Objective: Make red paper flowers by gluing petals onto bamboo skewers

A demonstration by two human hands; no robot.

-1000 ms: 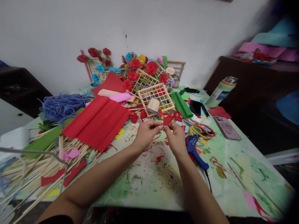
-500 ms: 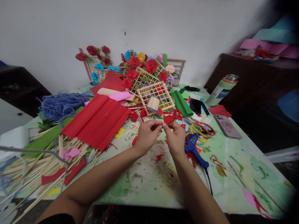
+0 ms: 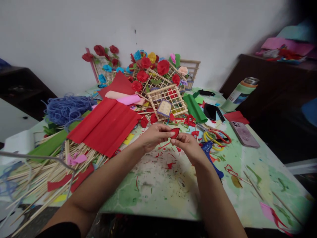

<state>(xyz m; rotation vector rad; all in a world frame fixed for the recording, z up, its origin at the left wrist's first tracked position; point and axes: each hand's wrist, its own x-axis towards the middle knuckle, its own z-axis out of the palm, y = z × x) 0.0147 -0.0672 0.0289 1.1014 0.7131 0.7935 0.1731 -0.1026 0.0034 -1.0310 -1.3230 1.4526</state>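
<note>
Between my two hands is a small red paper petal (image 3: 175, 133), held up over the middle of the table. My left hand (image 3: 156, 136) pinches its left side between thumb and finger. From the other side, my right hand (image 3: 187, 142) has its fingertips closed at the petal's lower right edge. Red paper scraps (image 3: 170, 165) lie on the table below. Just right of my right hand are a blue glue gun (image 3: 210, 155), partly behind my wrist, and scissors with yellow and red handles (image 3: 224, 136).
A large red crepe sheet (image 3: 104, 127) and loose bamboo sticks (image 3: 42, 177) lie left, beside blue yarn (image 3: 66, 110). Behind stand stick lattices (image 3: 168, 100) with paper flowers (image 3: 163, 67). Rightward are a phone (image 3: 244, 134) and a green bottle (image 3: 239, 95).
My fingertips have parted slightly and the red petal now shows between them. Both hands have turned a little. The whole view has shifted slightly.
</note>
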